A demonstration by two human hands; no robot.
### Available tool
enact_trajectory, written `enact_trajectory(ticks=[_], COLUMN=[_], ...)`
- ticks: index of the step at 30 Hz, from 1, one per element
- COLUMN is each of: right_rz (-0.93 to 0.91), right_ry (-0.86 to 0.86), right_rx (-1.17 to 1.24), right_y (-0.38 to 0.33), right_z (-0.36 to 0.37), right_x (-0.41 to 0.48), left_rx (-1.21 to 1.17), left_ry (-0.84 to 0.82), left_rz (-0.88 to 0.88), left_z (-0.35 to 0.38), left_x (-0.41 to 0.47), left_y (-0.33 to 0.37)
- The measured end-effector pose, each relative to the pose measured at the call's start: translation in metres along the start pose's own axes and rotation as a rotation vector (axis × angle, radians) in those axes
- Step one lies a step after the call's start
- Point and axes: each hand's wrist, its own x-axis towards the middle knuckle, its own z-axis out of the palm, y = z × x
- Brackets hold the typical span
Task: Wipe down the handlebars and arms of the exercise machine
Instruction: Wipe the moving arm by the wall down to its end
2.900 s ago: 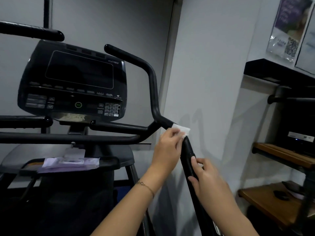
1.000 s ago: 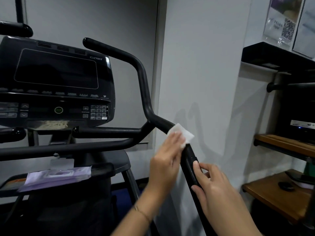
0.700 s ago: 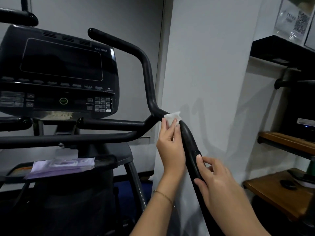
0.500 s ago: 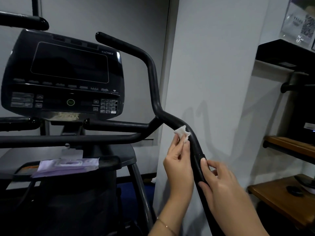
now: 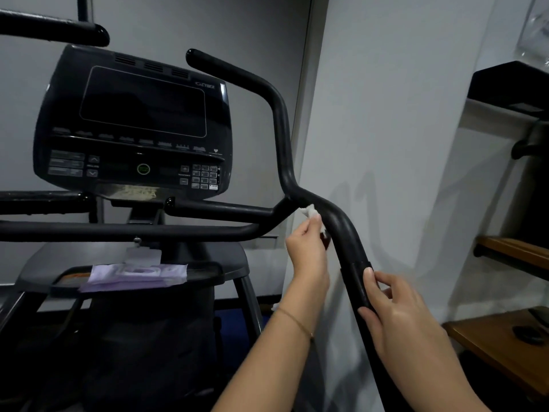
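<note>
The fingers [image 5: 310, 227] of the left hand [image 5: 306, 254] pinched a white wipe [image 5: 309, 210] at their tips; it touched the black arm [image 5: 341, 233] just right of them; the arm ran slanting down to the right hand [image 5: 398, 319], whose fingers curled round it.

Gym corner: exercise machine console [image 5: 133, 123], wooden shelves [image 5: 511, 251].

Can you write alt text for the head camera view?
A person's left hand pinches a small white wipe at the bend of an exercise machine's black arm, while the right hand grips that arm lower down. The machine's dark console is to the left.
</note>
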Motion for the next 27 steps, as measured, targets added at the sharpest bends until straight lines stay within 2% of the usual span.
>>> enact_trajectory(ticks=[2,5,7,12,19,23,27], right_rz=[-0.005,-0.001,-0.005,-0.012,0.016,0.047,0.131], right_ry=[-0.001,-0.007,-0.005,-0.018,-0.101,-0.229,-0.311], right_rx=[-0.005,-0.010,-0.017,-0.028,-0.037,0.100,0.559], right_y=[0.000,0.000,-0.001,-0.003,-0.006,0.002,0.030], right_z=[-0.001,-0.001,-0.002,-0.007,-0.016,-0.024,-0.031], right_x=[-0.001,0.000,0.000,0.001,0.003,0.006,0.004], left_rx=[-0.098,-0.042,-0.041,-0.033,0.134,0.223,0.427], left_ry=[0.000,-0.074,-0.073,0.069,-0.054,-0.102,-0.168], left_rz=[-0.082,-0.106,-0.096,-0.046,0.022,0.084,0.258], left_z=[0.002,-0.006,-0.007,0.005,-0.009,-0.020,-0.040], left_x=[0.006,-0.006,-0.006,0.022,-0.020,-0.035,-0.056], left_y=[0.004,-0.004,-0.003,0.007,-0.020,-0.024,-0.029])
